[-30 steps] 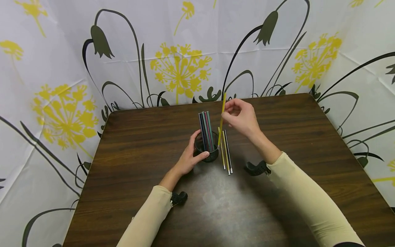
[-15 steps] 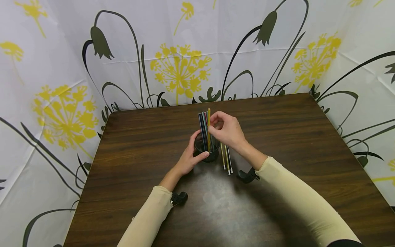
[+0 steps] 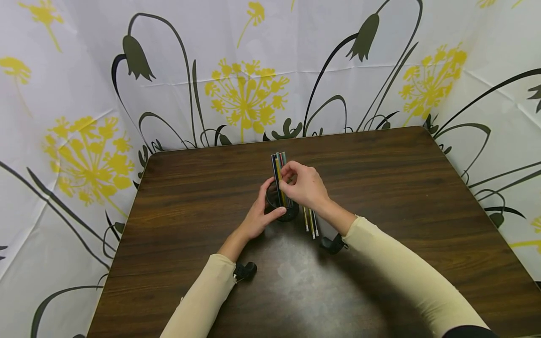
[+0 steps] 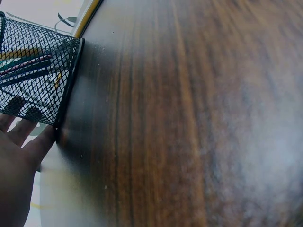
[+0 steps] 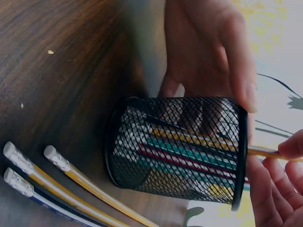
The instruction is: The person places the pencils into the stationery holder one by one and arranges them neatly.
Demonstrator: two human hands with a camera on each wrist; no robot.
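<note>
A black mesh pencil cup (image 5: pixel 182 177) stands on the table, with several dark, green and red pencils (image 3: pixel 276 164) leaning in it. My left hand (image 3: pixel 257 217) holds the cup from the left, its thumb at the near rim and fingers round the far side. In the left wrist view those fingers (image 4: pixel 40 142) lie against the mesh (image 4: pixel 35 71). Over the rim my right hand (image 3: pixel 307 188) pinches a yellow pencil (image 5: pixel 262 152) between thumb and fingertips. The lower part of that pencil is inside the cup, among the others.
Right of the cup, several pencils (image 5: pixel 87 182) lie on the dark wood table (image 3: pixel 190 211), white eraser ends towards me. A white curtain (image 3: pixel 321 28) with printed flowers hangs behind the far edge. Black wrist devices (image 3: pixel 245 271) stick out below both wrists.
My right hand has carried the yellow pencil from beside the cup over its rim, then lowered it inside, moving left and down. My left hand keeps its place on the cup.
</note>
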